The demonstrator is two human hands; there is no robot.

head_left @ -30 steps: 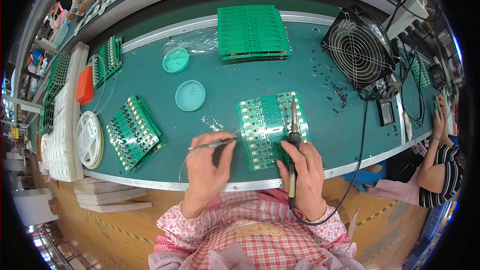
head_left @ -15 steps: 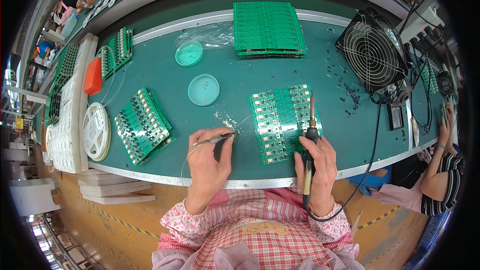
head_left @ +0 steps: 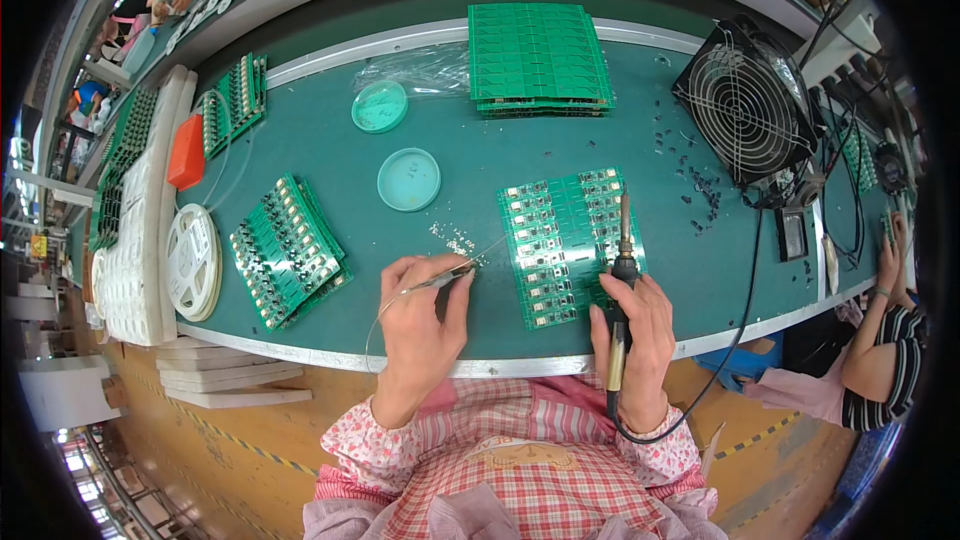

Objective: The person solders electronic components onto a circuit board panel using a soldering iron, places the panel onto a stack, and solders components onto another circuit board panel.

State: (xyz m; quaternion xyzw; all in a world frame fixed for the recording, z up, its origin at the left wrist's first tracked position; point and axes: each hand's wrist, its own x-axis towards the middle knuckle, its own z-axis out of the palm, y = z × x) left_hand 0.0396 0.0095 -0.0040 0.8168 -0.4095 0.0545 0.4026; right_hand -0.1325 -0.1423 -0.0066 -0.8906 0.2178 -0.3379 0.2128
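- Barely shifted rightward since half a second ago, in the head view, is the left hand (head_left: 420, 320), with the thin wire (head_left: 493, 249) beside it; the right hand (head_left: 642, 330) looks unmoved.
- Left thumb and fingers pinch a slim metallic tool (head_left: 436, 282), mostly covered by the fingers, so its kind is hard to tell.
- Wire loops near the wrist and points right toward the circuit board (head_left: 545, 250); contact cannot be made out.
- Right fingers close round the soldering iron (head_left: 625, 265), hiding part of its handle; its tip is over the board's right side, touching or not unclear.
- Board lies flat between the hands, its near right corner hidden behind the iron and right hand.
- Tiny white pieces (head_left: 455, 241), too small to identify, lie just beyond the left hand.
- Far right, the dark rim cuts off a co-worker (head_left: 880, 370).
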